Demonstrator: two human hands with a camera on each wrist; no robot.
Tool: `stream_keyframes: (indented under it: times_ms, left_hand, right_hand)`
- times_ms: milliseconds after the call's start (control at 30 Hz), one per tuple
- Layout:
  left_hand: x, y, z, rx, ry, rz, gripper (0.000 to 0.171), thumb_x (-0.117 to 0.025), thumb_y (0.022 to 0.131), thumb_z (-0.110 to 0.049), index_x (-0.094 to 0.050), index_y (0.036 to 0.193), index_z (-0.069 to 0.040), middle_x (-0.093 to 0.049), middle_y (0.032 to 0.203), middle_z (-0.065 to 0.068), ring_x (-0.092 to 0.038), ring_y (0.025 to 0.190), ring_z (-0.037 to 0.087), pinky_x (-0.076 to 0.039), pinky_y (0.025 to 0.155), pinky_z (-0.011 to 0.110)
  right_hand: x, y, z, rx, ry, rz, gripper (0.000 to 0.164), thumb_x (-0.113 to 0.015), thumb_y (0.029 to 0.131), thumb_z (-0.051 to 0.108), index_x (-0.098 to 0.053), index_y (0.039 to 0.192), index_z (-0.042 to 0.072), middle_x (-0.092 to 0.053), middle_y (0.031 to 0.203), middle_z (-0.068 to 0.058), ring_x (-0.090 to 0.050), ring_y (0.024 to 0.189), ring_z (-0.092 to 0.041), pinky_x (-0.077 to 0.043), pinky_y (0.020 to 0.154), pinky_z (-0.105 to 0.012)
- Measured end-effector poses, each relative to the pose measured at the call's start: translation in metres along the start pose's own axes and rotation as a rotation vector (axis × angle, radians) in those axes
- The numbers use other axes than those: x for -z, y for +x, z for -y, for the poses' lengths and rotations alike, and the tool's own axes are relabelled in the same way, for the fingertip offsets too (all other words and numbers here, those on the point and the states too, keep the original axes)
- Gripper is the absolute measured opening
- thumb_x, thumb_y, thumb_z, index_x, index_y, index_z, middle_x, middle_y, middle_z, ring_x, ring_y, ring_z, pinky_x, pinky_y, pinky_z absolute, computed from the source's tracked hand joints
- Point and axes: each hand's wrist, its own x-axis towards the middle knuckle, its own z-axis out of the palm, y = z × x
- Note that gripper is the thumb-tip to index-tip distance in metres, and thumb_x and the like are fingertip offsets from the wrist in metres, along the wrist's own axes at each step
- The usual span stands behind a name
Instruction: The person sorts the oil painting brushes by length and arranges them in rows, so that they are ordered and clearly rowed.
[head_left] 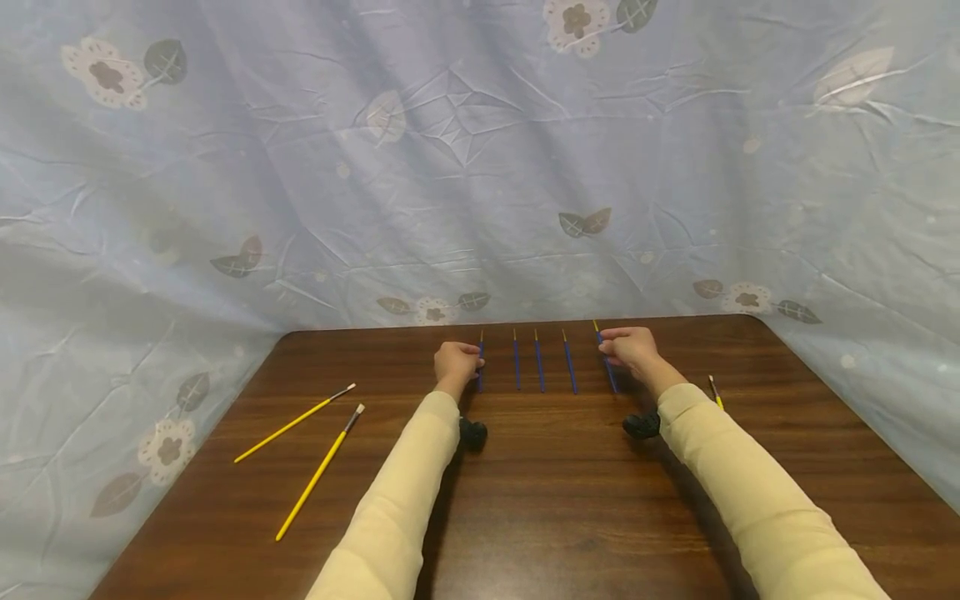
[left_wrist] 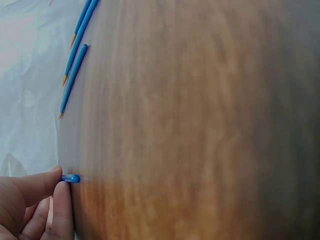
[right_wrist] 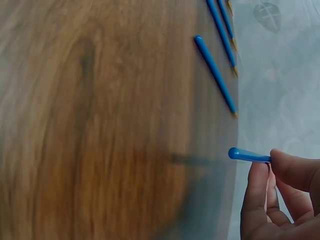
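My left hand (head_left: pixel 456 364) pinches a slim blue paintbrush (left_wrist: pixel 73 178) between thumb and fingers at the back of the table. In the head view this brush points away from me, with its handle end toward me. Another blue paintbrush (right_wrist: pixel 245 154) is pinched by my right hand (head_left: pixel 632 347), its rounded handle end jutting out from the fingertips in the right wrist view. Between the two hands, three more blue paintbrushes lie roughly side by side, among them a middle one (head_left: pixel 538 362). Their tips face the curtain.
Two yellow paintbrushes lie on the left, a thinner one (head_left: pixel 296 422) and a thicker one (head_left: pixel 318 475). Beside my right forearm another yellow brush (head_left: pixel 716 390) is partly hidden by the sleeve. A floral curtain (head_left: pixel 465 167) hangs behind the brown wooden table (head_left: pixel 540 500).
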Motion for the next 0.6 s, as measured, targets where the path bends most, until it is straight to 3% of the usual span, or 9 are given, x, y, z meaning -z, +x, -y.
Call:
stream_keyframes:
  times_ms: [300, 600]
  left_hand:
    - [0.000, 0.000, 0.000, 0.008, -0.005, 0.004, 0.011, -0.071, 0.088, -0.006, -0.077, 0.097, -0.003, -0.073, 0.088, 0.009, -0.071, 0.071, 0.019, -0.058, 0.056, 0.023]
    - [0.001, 0.000, 0.001, -0.003, -0.016, 0.004, 0.012, -0.074, 0.085, -0.005, -0.077, 0.096, -0.003, -0.072, 0.094, 0.012, -0.071, 0.070, 0.019, -0.058, 0.056, 0.022]
  right_hand:
    - [-0.016, 0.009, -0.003, -0.012, -0.011, -0.035, 0.037, -0.061, 0.093, -0.003, -0.056, 0.129, -0.008, -0.058, 0.126, -0.025, -0.061, 0.108, -0.031, -0.057, 0.083, -0.028]
    - [-0.023, 0.019, -0.003, -0.054, -0.083, -0.099, 0.035, -0.065, 0.089, -0.001, -0.062, 0.125, -0.003, -0.062, 0.120, -0.022, -0.063, 0.085, -0.019, -0.057, 0.073, -0.022]
